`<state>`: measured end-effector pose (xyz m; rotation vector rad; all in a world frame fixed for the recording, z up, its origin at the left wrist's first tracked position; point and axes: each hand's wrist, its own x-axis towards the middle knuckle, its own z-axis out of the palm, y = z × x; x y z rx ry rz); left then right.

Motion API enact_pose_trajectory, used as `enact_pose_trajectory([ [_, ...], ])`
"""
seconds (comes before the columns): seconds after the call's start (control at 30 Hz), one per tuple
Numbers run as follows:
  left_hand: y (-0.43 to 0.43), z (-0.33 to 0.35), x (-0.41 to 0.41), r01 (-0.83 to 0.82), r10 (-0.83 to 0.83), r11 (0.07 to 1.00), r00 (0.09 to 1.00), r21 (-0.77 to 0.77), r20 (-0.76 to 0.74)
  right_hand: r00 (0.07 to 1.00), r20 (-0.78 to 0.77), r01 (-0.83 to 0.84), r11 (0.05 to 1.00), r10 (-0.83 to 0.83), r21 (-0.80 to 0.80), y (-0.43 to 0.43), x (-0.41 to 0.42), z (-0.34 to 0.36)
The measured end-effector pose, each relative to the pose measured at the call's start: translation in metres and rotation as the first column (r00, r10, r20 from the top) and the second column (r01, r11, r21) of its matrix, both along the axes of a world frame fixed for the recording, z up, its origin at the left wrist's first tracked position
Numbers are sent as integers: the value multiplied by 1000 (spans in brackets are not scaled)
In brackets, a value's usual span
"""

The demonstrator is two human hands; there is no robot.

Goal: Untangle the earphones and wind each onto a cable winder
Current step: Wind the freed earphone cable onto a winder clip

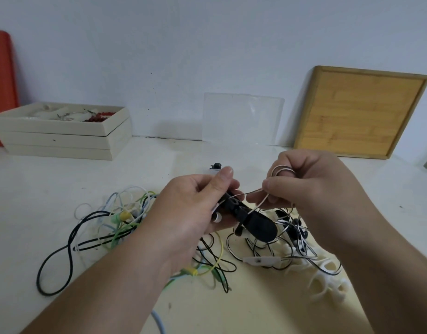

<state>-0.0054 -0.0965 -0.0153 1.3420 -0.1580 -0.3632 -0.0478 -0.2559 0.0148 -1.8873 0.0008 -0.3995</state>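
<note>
My left hand (195, 208) grips a black fishbone-shaped cable winder (253, 222) above the table's middle. A thin white earphone cable (252, 192) runs from the winder to my right hand (313, 189), which pinches it and has it looped round a finger. Below lies a black-and-white earphone cable (287, 247) with a white inline remote (261, 261). A tangle of green, yellow, pale blue and black earphone cables (116, 220) lies to the left. White cable winders (328, 278) lie on the table at the lower right, under my right forearm.
Stacked beige trays (63, 138) holding beads stand at the back left beside a red board (1, 88). A clear plastic sheet (241, 116) and a wooden board (359, 112) lean on the wall. A small black-and-white item (216, 167) lies behind my left hand.
</note>
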Motion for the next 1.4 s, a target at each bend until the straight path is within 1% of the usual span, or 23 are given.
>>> enact_pose_trajectory([
  [0.07,1,1,0,24,-24,1000,1000,9,-1,1000,-10,-4,999,4,34,-1,0,0],
  [0.13,1,1,-1,4,-5,999,999,36,42,1000,-8,-13,999,14,30,0,-1,1],
  [0.27,1,1,-3,-51,41,995,992,81,121,999,-38,-15,990,10,-142,2,-4,1],
  [0.33,1,0,-4,-68,53,992,989,109,138,999,-50,-24,986,16,-168,4,-5,0],
  [0.43,0,0,-3,-93,82,992,989,87,119,999,-49,-2,988,-6,-155,6,-5,1],
  [0.5,-1,0,-2,-108,102,993,990,54,102,999,-46,24,994,-30,-108,4,-3,1],
  [0.57,-1,0,-3,-114,105,992,987,63,126,998,-54,17,999,-20,-51,4,-2,0],
  [0.7,-2,-2,-6,-127,91,984,963,127,253,997,-70,-32,995,25,-93,8,-3,-6],
  [0.8,-1,-4,-4,-174,125,975,944,138,305,995,-97,-48,991,36,-126,13,-3,-6],
  [0.87,-1,-5,-2,-188,132,970,941,155,312,995,-101,-26,989,11,-146,13,-3,-6],
  [0.93,-1,-5,-2,-142,105,981,961,133,254,997,-79,9,989,-21,-147,12,-3,-7],
  [1.0,-1,-4,-2,-38,19,995,981,95,194,997,-53,43,992,-50,-120,11,-2,-6],
  [1.07,1,-5,-1,40,-58,994,983,103,175,997,-44,61,995,-64,-74,9,-1,-7],
  [1.27,4,-7,5,114,-121,991,987,74,102,996,-50,76,988,-70,135,-2,1,-3],
  [1.4,7,-5,6,178,-182,982,981,65,71,994,-50,105,942,-94,319,-10,4,-1],
])
